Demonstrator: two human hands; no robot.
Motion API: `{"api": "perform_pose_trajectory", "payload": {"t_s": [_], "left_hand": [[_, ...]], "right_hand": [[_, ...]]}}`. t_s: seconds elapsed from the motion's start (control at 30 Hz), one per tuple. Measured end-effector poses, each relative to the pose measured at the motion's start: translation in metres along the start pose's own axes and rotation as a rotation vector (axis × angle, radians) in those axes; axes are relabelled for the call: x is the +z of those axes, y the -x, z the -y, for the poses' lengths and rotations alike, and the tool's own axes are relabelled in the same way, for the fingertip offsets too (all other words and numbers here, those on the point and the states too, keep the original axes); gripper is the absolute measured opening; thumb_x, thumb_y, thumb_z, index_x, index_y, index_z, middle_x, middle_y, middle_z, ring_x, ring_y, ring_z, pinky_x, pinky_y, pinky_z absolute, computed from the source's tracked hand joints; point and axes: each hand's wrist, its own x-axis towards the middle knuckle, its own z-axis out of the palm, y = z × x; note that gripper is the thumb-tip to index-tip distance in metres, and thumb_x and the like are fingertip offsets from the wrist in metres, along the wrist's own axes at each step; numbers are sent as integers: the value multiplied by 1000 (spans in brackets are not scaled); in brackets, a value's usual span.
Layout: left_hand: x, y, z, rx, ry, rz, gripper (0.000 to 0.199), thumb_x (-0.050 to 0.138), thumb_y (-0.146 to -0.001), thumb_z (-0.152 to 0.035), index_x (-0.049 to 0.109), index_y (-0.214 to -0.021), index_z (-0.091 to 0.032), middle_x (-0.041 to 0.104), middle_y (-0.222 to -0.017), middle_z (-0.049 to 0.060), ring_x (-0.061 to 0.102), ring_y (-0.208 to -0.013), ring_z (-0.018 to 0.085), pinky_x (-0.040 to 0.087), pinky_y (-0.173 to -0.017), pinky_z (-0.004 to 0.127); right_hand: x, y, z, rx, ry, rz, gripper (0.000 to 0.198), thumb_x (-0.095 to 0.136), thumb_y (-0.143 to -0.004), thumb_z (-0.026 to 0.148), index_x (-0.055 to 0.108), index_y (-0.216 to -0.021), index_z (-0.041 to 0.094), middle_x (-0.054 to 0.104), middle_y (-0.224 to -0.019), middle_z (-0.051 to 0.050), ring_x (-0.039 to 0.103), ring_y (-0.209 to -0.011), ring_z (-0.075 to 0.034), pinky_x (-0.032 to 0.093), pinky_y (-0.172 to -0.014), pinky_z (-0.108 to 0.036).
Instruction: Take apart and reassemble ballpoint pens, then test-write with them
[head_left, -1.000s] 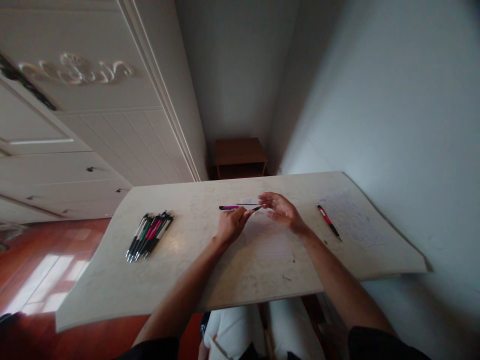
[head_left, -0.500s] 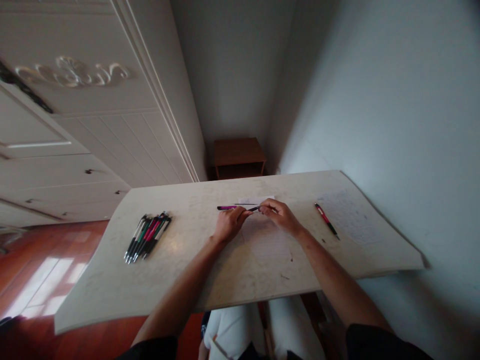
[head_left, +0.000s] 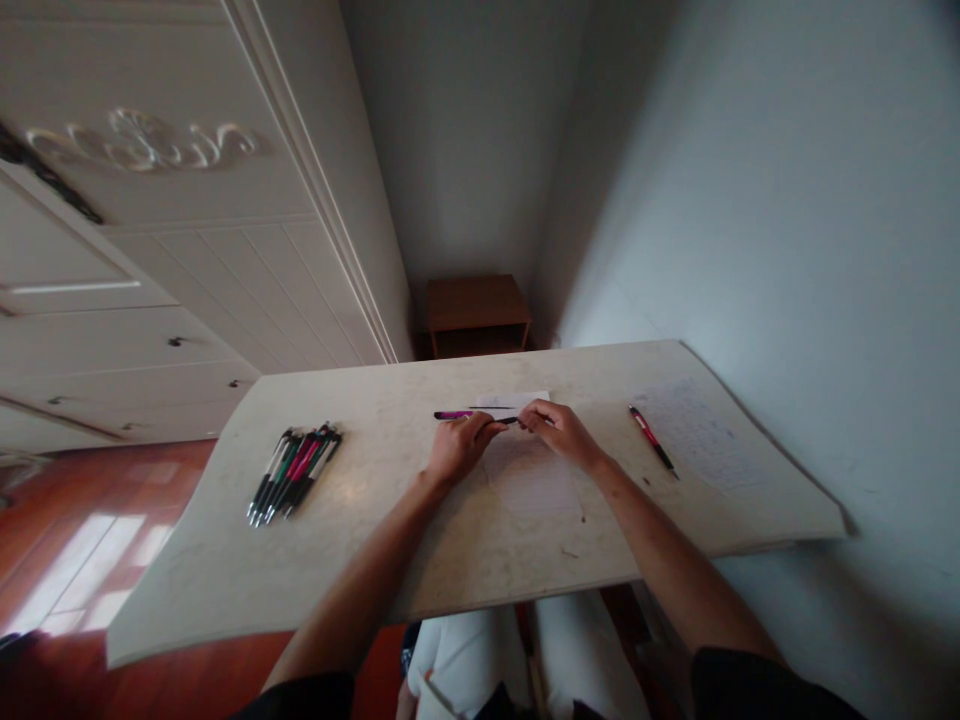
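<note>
My left hand (head_left: 459, 446) is closed around a pen (head_left: 451, 415), whose purple end sticks out to the left of the fingers. A short black length shows between the two hands. At its right end, the fingertips of my right hand (head_left: 553, 425) are pinched together; the tip there is hidden by them. Just beyond the hands lies a thin dark stick (head_left: 491, 407), like a pen refill, over the top of a sheet of lined paper (head_left: 534, 490). Both hands are above this sheet.
A bundle of several pens (head_left: 296, 470) lies on the left of the pale table (head_left: 360, 560). To the right are a red and black pen (head_left: 652, 440) and a sheet with handwriting (head_left: 697, 430). A wall (head_left: 787, 250) borders the right; a white cabinet (head_left: 247, 290) stands left.
Both hands stay nearly in place. The right fingertips have shifted slightly at the pen's end and look more curled in. The things on the table have not moved.
</note>
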Motion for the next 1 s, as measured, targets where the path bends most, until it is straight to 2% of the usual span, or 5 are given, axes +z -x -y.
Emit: {"api": "perform_pose_trajectory", "payload": {"t_s": [0.1, 0.2, 0.5, 0.77, 1.0], "left_hand": [[-1, 0, 0, -7, -1, -2, 40, 47, -96, -48, 69, -86, -17, 71, -69, 5, 63, -59, 13, 40, -57, 22], [-2, 0, 0, -13, 2, -14, 38, 48, -96, -48, 69, -87, -17, 71, -71, 5, 64, -60, 14, 40, -57, 22], [-1, -1, 0, 6, 11, -12, 35, 51, -95, -45, 68, -87, -16, 71, -69, 5, 62, -58, 14, 39, -56, 22], [-4, -2, 0, -34, 0, 40, 34, 51, -95, -45, 69, -90, -17, 73, -76, 6, 65, -64, 15, 40, -60, 23], [-9, -5, 2, -64, 5, 53, 25, 60, -90, -43, 69, -91, -19, 71, -79, 3, 63, -66, 13, 41, -63, 23]], "right_hand": [[0, -1, -1, -36, -69, -25, 33, 68, -81, 51, 67, -91, 19, 67, -87, -5, 62, -78, -18, 50, -75, -31], [0, -2, -4, -35, -128, -20, 42, 76, -73, 50, 65, -101, 20, 67, -97, -7, 64, -81, -19, 52, -77, -32], [1, 1, -5, 40, 19, 1, 50, 45, -93, 58, 65, -73, 17, 65, -71, -5, 61, -68, -18, 46, -66, -29], [1, -2, -6, -92, -23, -107, 24, 68, -83, 44, 69, -87, 20, 68, -86, -5, 63, -79, -19, 49, -73, -30], [-10, -4, -15, -139, 44, -165, 18, 66, -85, 38, 70, -90, 21, 69, -89, -5, 65, -82, -20, 51, -75, -32]]}}
